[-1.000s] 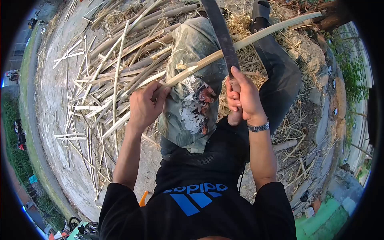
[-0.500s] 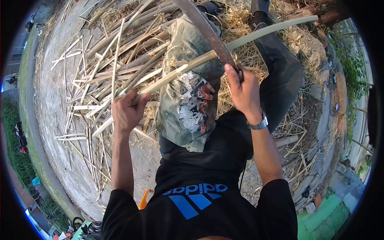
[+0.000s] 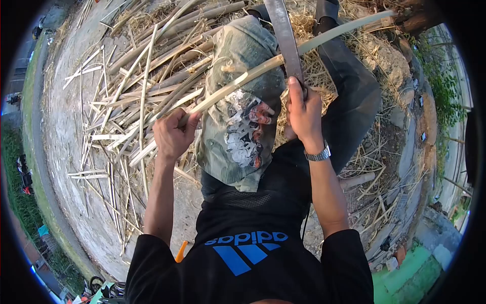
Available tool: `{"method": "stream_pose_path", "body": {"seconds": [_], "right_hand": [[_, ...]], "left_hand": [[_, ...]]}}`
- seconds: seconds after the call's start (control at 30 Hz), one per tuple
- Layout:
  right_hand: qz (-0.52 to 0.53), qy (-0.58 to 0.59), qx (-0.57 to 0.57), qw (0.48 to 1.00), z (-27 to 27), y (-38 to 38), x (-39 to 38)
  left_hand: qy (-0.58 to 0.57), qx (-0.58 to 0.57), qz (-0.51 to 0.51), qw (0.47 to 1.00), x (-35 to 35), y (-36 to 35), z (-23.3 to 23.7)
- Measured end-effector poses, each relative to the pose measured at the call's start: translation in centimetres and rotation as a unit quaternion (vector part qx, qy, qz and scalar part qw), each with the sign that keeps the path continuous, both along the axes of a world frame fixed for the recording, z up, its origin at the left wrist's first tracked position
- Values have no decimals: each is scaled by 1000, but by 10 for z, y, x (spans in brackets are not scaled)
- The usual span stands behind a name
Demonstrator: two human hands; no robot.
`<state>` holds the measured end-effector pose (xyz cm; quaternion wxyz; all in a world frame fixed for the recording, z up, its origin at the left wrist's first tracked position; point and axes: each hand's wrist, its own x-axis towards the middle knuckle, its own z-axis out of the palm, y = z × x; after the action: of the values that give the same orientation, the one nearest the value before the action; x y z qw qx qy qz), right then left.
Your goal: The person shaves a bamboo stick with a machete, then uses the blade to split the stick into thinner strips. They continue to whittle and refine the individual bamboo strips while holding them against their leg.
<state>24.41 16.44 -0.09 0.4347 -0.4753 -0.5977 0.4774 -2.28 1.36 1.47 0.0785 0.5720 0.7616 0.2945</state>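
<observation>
My left hand [image 3: 173,133] is closed around a long pale bamboo strip [image 3: 242,81], thumb pressed along it. From there the strip slants up to the right over my thigh, its far part bending past my other leg. In my right hand [image 3: 305,112] is the handle end of a long machete [image 3: 286,43], my thumb lying against the base of the blade. The dark blade crosses the strip and points up and away from me. A camouflage cloth [image 3: 217,147] with a printed patch covers my thigh beneath the strip.
Split bamboo pieces [image 3: 121,101] lie heaped on the ground to the left. Curly shavings [image 3: 304,25] gather around my feet. An orange handle [image 3: 181,251] shows beside my left side. A broken earth edge [image 3: 430,126] runs along the right.
My left hand has moved right and slightly up with the bamboo strip. My right hand has shifted slightly left and up, and the machete now stands more upright.
</observation>
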Motion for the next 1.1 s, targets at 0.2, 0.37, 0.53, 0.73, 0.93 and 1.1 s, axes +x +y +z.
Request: {"method": "stream_pose_path", "body": {"seconds": [0.2, 0.37, 0.53, 0.73, 0.93, 1.1], "right_hand": [[-24, 4, -174, 984, 32, 26, 42], [30, -22, -142, 989, 35, 12, 46], [-7, 82, -202, 976, 20, -1, 18], [-32, 109, -211, 971, 35, 43, 66], [2, 68, -249, 966, 55, 28, 50], [49, 82, -274, 957, 37, -12, 20]], "left_hand": [[6, 2, -12, 1000, 6, 11, -5], [6, -6, -30, 1000, 4, 17, -2], [-6, 43, -49, 998, 18, 32, -5], [-36, -13, -42, 998, 8, 30, -6], [-67, -27, -37, 997, -8, 23, -8], [-45, -7, -42, 998, 13, 51, 11]]}}
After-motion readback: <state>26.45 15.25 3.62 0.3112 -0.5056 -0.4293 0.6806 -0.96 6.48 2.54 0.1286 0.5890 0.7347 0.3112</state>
